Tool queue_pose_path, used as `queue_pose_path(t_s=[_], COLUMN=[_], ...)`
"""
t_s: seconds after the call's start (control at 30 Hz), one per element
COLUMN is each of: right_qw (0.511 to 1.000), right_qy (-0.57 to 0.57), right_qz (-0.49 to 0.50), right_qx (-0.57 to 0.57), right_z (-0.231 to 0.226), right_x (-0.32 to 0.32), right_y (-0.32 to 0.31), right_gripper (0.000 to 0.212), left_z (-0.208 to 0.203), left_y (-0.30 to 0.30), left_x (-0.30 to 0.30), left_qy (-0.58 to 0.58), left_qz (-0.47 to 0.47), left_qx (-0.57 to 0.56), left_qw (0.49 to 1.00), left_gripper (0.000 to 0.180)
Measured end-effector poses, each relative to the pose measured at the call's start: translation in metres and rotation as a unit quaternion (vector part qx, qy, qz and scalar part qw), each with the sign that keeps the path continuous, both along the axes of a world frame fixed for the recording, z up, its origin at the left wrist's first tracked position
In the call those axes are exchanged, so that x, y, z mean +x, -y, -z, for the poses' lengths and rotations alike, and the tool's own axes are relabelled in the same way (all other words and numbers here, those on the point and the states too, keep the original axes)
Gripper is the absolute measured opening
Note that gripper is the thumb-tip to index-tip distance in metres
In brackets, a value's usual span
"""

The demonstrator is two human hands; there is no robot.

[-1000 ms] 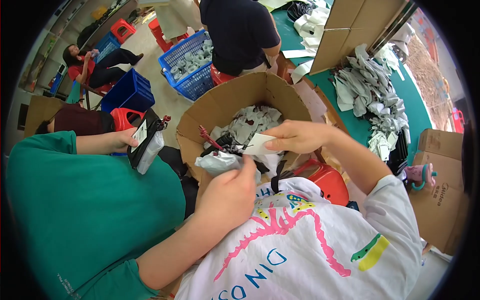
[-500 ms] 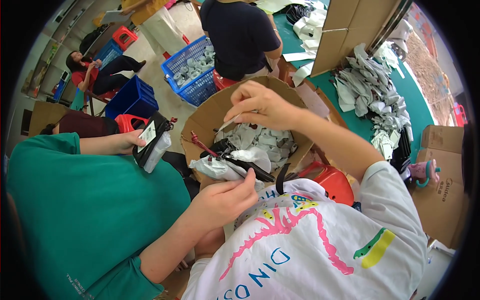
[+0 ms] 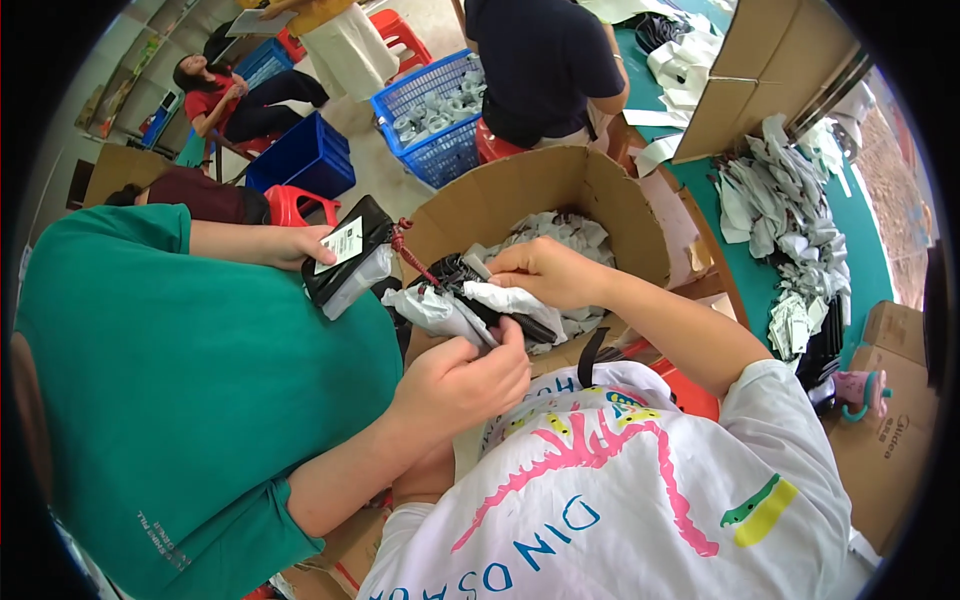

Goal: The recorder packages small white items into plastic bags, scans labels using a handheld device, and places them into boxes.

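Close on the person's left, a co-worker in a green shirt [image 3: 220, 370] is leaning in, filling that side. Large cardboard carton [image 3: 630, 200] is standing ahead, grey-wrapped pieces [image 3: 575, 235] lying inside. Green table [image 3: 868, 265] is running along the right, bearing a grey-wrapped heap [image 3: 775, 220].

Main thing: a black pouch [image 3: 532, 322] is sitting tilted at the carton's near side, grey wrapping [image 3: 435, 312] partly covering it. Person's right hand [image 3: 545, 275] is reaching in from the right, thumb and fingers pinching a small pale card [image 3: 477, 267] just above the pouch. Person's own left hand isn't showing; cannot tell its state. Co-worker's right hand [image 3: 455, 380], coming from the green sleeve, is curling its fingers at the pouch's near edge; co-worker's left hand [image 3: 300, 248] is gripping a second pouch [image 3: 372, 225], thumb pressing on its white label [image 3: 343, 240]. Red cord [image 3: 413, 258] is trailing between the pouches.

Step in hand, judging: card is being worked at the pouch. Next move is seemingly calling for a steady pouch, wrapping kept aside, and a firm pinch on the card.
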State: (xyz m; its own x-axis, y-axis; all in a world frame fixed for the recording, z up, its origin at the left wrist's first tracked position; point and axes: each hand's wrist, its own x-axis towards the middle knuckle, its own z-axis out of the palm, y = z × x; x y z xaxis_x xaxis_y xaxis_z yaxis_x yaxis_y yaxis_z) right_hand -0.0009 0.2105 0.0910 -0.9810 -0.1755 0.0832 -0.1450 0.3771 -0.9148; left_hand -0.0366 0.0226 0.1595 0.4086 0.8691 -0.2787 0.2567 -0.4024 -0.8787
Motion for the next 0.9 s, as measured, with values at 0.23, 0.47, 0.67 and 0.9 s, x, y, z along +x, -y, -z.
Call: queue_pose_path(t_s=[0.23, 0.47, 0.67, 0.9], right_qw=[0.926, 0.937, 0.882, 0.803], right_qy=[0.204, 0.168, 0.270, 0.304], right_qz=[0.042, 0.076, 0.124, 0.145], right_qx=[-0.315, -0.297, -0.367, -0.492], right_z=[0.000, 0.028, 0.009, 0.006], right_x=[0.024, 0.029, 0.025, 0.027], right_y=[0.008, 0.009, 0.001, 0.019], right_gripper=[0.031, 0.030, 0.027, 0.026], left_z=[0.019, 0.008, 0.013, 0.002], left_y=[0.006, 0.007, 0.015, 0.011], left_x=[-0.004, -0.012, -0.009, -0.007], left_qy=[-0.004, -0.014, -0.117, -0.021], left_qz=[-0.010, -0.051, -0.041, -0.108], left_qx=[0.055, 0.050, -0.022, -0.045], left_qw=[0.998, 0.997, 0.992, 0.993], left_gripper=[0.028, 0.031, 0.039, 0.045])
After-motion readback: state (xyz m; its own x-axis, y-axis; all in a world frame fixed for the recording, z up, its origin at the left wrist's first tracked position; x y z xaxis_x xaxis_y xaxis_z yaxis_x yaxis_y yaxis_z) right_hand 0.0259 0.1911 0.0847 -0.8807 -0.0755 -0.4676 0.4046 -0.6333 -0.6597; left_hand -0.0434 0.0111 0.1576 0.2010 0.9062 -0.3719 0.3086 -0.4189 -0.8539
